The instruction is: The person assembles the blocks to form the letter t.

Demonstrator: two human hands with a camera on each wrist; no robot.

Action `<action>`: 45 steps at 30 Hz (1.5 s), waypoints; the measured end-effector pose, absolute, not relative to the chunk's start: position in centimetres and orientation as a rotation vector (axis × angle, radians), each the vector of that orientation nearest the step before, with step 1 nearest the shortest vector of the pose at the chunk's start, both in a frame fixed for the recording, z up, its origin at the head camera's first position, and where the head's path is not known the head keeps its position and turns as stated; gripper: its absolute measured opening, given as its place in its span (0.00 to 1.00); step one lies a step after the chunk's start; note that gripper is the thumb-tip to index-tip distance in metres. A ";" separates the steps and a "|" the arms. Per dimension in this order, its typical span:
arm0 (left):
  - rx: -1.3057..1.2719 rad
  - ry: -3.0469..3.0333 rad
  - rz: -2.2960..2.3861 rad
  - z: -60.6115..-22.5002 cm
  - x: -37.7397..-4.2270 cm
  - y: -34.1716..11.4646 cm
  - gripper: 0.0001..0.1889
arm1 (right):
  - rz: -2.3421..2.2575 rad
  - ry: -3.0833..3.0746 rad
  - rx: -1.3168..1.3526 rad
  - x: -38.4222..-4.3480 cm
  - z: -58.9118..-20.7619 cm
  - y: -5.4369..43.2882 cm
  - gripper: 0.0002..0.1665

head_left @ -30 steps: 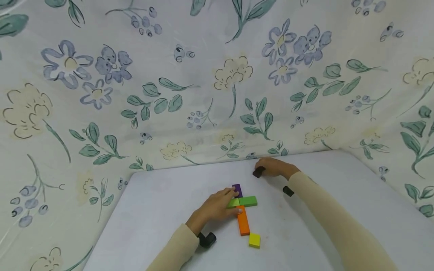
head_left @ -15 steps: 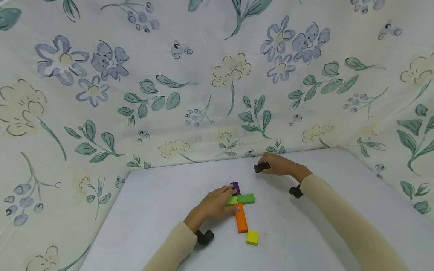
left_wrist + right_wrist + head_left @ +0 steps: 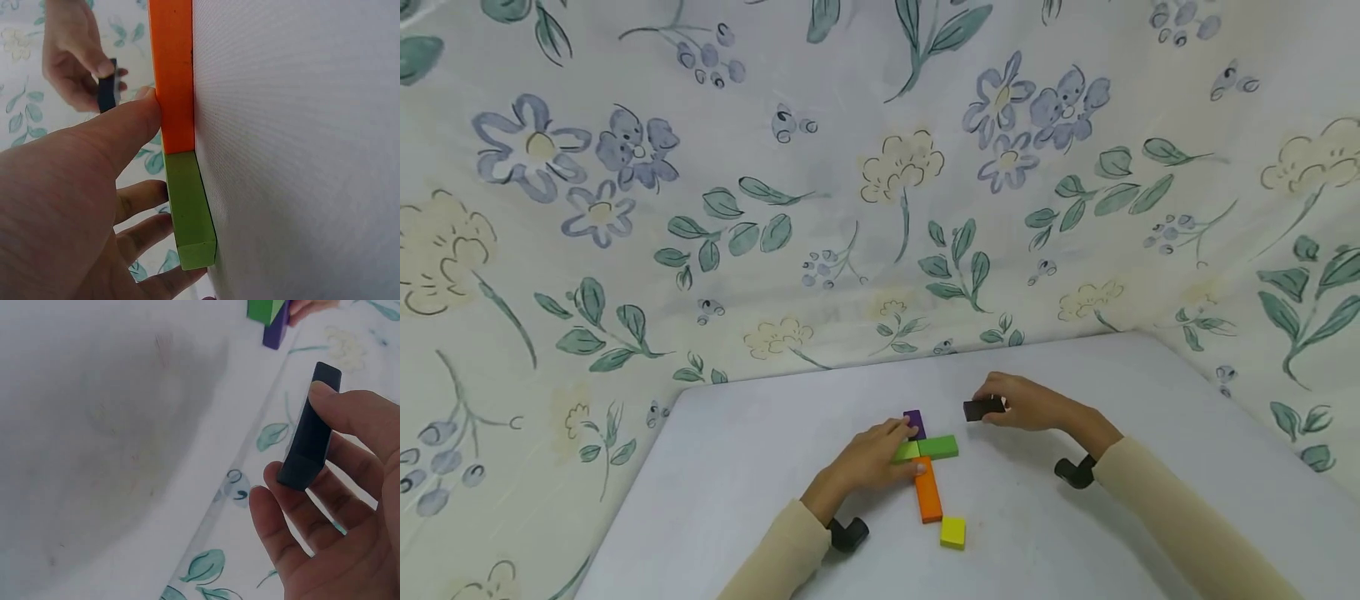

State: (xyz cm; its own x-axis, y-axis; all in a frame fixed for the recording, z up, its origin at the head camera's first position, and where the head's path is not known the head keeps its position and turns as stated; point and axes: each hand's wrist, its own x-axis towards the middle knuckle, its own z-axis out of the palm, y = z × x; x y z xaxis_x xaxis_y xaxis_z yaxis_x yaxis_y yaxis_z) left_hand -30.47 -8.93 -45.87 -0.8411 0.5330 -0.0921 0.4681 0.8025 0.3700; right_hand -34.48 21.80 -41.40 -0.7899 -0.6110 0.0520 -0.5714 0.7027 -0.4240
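Observation:
My right hand (image 3: 1033, 404) pinches a black rectangular block (image 3: 311, 434) between thumb and fingers, held up off the table to the right of the other blocks. My left hand (image 3: 868, 458) rests at the block arrangement, its thumb touching the orange block (image 3: 928, 493) and its fingers spread over the light green block (image 3: 190, 209) and towards the purple block (image 3: 914, 422). A darker green block (image 3: 938, 447) abuts the light green one on the right. Below the orange block lies a yellow square block (image 3: 953, 533). The left hand partly covers the light green block in the head view.
The white table (image 3: 760, 442) meets a flower-patterned sheet (image 3: 842, 200) along its back edge. A black wrist camera (image 3: 850, 535) is strapped at the left wrist, and another black wrist camera (image 3: 1075, 472) at the right.
My right hand has come from the table's back edge towards me, carrying the black block closer to the arrangement. The left hand stays on the blocks.

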 end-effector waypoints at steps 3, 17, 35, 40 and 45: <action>0.781 2.804 0.498 -45.8 -30.5 -8.9 0.36 | -0.679 2.809 -1.014 -32.9 -41.1 21.9 0.17; 0.789 2.809 0.472 -44.6 -31.3 -8.7 0.38 | -0.705 2.746 -1.084 -27.5 -40.0 21.8 0.17; 0.804 2.778 0.503 -45.3 -30.5 -8.5 0.37 | -0.752 2.579 -1.072 -23.1 -43.1 21.4 0.17; 0.787 2.773 0.515 -45.6 -30.4 -8.7 0.37 | -0.750 2.532 -1.068 -23.0 -43.4 21.1 0.17; 0.786 2.790 0.501 -46.0 -30.7 -8.9 0.38 | -0.718 2.529 -1.115 -22.9 -43.5 20.8 0.17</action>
